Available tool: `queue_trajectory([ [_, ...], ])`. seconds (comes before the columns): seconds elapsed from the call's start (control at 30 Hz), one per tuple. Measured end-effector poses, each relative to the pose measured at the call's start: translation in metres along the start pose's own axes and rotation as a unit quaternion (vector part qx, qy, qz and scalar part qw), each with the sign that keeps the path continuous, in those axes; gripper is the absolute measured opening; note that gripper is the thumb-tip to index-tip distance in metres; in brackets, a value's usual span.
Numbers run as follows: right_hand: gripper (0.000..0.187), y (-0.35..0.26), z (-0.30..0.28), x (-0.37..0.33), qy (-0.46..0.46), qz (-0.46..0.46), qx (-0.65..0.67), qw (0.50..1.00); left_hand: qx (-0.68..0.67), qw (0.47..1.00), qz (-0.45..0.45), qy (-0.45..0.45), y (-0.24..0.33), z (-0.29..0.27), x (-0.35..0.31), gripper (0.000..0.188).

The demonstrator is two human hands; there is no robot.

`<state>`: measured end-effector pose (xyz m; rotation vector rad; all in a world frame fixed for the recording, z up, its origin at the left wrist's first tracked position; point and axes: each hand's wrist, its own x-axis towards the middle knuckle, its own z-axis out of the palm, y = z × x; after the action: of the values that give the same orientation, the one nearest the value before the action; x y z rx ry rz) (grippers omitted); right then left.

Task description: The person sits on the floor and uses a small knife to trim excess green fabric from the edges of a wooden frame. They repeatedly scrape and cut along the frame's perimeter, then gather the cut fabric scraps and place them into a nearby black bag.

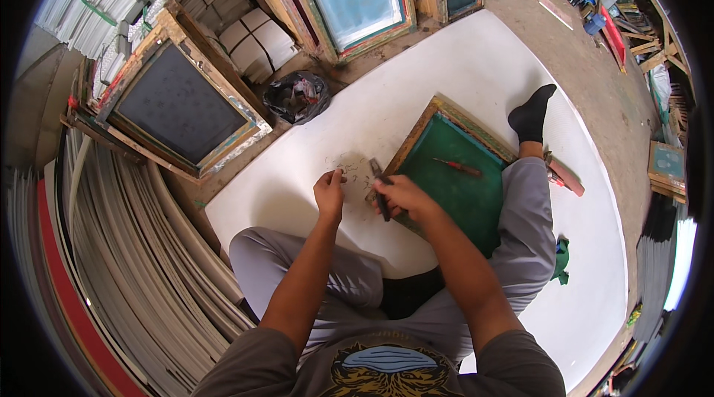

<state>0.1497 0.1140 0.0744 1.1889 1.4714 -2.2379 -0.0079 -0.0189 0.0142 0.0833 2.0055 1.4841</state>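
A wooden-framed screen with green mesh [439, 145] lies on the white sheet, partly under my right leg. My right hand [404, 198] is closed round a dark, pliers-like tool [381, 183] at the frame's left corner; its exact kind is hard to make out. To the left, over the sheet, my left hand [329, 192] has its fingers pinched together, and whatever is in them is too small to name. Small dark bits [348, 165] are scattered on the sheet near both hands. A screwdriver [458, 167] with a reddish handle rests on the green mesh.
A black plastic bag [297, 96] stands beyond the sheet's far edge. More framed screens [182, 99] lean at the left and back. A red-handled tool [564, 174] and a green cloth [561, 261] lie right of my leg. Stacked boards [141, 241] fill the left side.
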Motion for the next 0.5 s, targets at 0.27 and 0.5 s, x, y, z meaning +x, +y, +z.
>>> queue_trajectory([
  [0.27,0.042,-0.015,-0.077,0.004,0.076,0.023,0.088,0.993,0.207,0.963,0.171,0.033,-0.005,0.034,-0.026,0.036],
  [0.5,0.044,-0.015,-0.093,0.016,0.050,0.030,0.086,0.995,0.263,0.948,0.181,0.005,0.005,0.060,-0.040,0.033],
])
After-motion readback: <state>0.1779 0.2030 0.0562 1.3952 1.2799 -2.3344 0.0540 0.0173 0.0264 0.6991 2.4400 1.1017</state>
